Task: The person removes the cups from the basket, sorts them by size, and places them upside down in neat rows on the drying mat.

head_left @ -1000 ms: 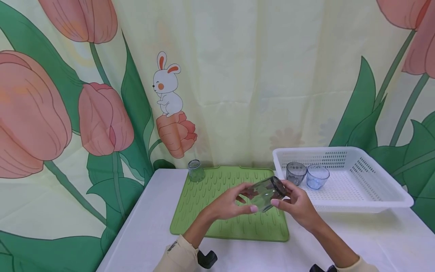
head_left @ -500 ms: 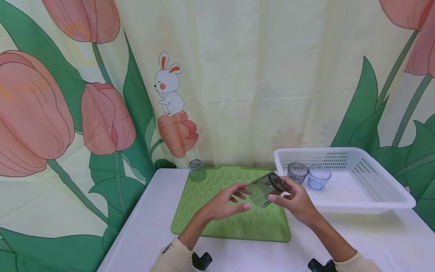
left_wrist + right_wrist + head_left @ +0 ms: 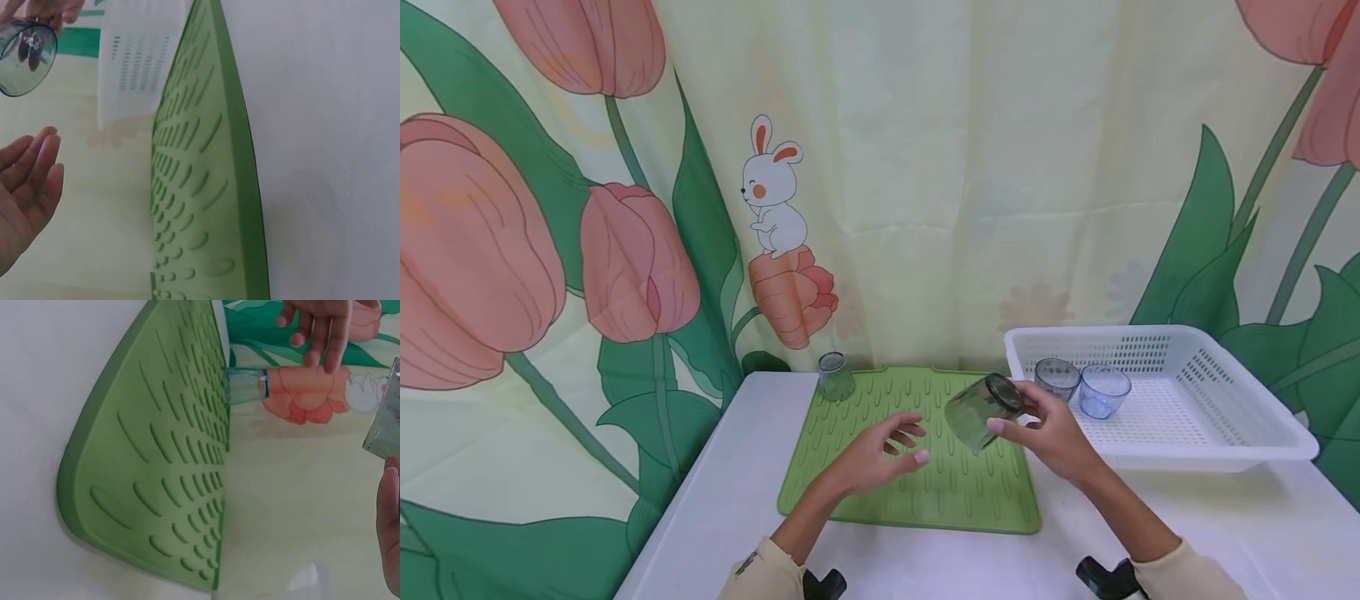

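Note:
My right hand (image 3: 1054,435) pinches a smoky grey-green drinking glass (image 3: 976,417) by its darker upper end. The glass tilts above the green drying mat (image 3: 910,500), and in the left wrist view its round end (image 3: 28,59) faces my left hand. Apart from the glass, my left hand (image 3: 871,457) hovers over the mat's left half with fingers loosely spread, holding nothing. On the mat's far left corner stands another clear glass (image 3: 836,379). Only the edge of the held glass (image 3: 386,422) shows in the right wrist view.
To the right, a white perforated basket (image 3: 1202,454) stands on the white-covered table (image 3: 700,517). Inside it, a grey glass (image 3: 1057,379) and a bluish glass (image 3: 1103,393) sit side by side near the left wall. A tulip-print curtain (image 3: 917,208) hangs behind the table.
My left hand has let go of the glass and drawn back to the left. The right hand still holds the glass, now slightly higher and farther left.

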`<action>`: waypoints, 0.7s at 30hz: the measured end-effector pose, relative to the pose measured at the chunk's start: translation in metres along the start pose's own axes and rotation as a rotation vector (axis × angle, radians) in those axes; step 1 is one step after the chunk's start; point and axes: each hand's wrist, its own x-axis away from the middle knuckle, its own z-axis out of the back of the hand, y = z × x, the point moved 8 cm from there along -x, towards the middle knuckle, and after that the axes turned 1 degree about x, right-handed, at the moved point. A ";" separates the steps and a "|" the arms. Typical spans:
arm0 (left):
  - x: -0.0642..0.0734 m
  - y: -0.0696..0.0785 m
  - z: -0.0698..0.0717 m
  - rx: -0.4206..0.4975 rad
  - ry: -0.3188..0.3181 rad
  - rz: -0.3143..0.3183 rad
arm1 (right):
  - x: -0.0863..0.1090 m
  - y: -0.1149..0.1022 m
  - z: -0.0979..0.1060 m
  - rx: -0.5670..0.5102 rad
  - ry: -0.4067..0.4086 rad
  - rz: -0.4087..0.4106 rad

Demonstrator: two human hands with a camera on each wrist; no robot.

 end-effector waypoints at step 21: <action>0.028 -0.031 0.010 -0.046 0.085 0.084 | -0.014 -0.009 -0.008 0.169 -0.001 0.029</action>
